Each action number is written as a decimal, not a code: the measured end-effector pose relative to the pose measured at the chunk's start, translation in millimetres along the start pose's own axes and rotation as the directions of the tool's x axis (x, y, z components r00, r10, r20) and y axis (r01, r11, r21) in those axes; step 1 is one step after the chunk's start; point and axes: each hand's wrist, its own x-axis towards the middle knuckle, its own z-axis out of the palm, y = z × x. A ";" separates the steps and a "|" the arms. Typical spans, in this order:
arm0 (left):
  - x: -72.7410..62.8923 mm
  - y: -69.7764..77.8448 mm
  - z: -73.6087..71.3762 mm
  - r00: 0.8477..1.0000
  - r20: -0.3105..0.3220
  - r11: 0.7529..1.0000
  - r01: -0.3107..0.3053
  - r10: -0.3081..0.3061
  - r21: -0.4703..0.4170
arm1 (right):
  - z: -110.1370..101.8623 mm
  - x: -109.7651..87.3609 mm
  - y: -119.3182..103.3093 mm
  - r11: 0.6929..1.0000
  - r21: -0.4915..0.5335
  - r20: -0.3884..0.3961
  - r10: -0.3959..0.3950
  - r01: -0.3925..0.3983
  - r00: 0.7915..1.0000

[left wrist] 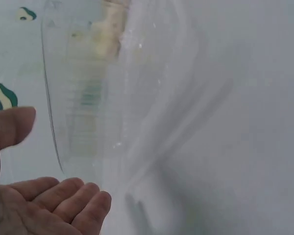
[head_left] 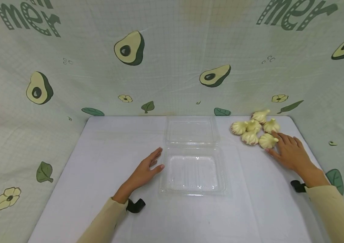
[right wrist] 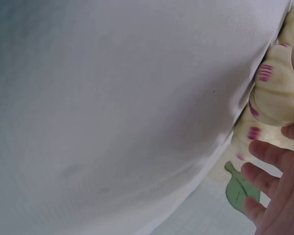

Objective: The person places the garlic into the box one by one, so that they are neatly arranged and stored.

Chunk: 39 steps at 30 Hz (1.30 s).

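Note:
Several pale garlic bulbs with purple streaks lie in a cluster at the back right of the table in the head view. My right hand [head_left: 290, 153] is at the cluster's near right side, its thumb and forefinger on either side of the nearest garlic bulb [head_left: 267, 141]. In the right wrist view this bulb [right wrist: 274, 90] sits between thumb and forefinger, the other fingers spread. A clear plastic clamshell box [head_left: 193, 192] stands open at the middle, its lid [head_left: 191, 130] laid back. Beside the box's left edge is my left hand [head_left: 144, 172], thumb apart from the fingers, holding nothing.
A white cloth covers the table [head_left: 99, 189]. Behind it and at both sides hangs a pale curtain [head_left: 172, 50] printed with avocados, close to the bulbs at the back. A black wrist-worn mount [head_left: 136, 206] sticks out below the left hand.

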 end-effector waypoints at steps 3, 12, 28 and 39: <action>1.0 0.3 1.1 1.000 -0.006 0.997 0.016 -0.016 -0.076 | -0.9 0.2 -0.7 1.000 0.001 0.000 -0.003 0.003 1.000; 0.0 7.7 4.8 0.992 -0.084 0.985 0.084 -0.098 -0.152 | -2.8 0.6 -2.5 1.000 -0.026 -0.008 -0.010 0.010 1.000; 2.7 9.5 8.8 0.975 -0.122 0.958 0.154 -0.187 -0.240 | -7.2 5.3 -6.9 1.000 -0.023 -0.025 -0.016 0.015 1.000; 1.4 10.1 10.7 0.973 -0.130 0.957 0.158 -0.193 -0.243 | -8.1 7.5 -8.2 1.000 -0.015 -0.014 -0.023 0.023 1.000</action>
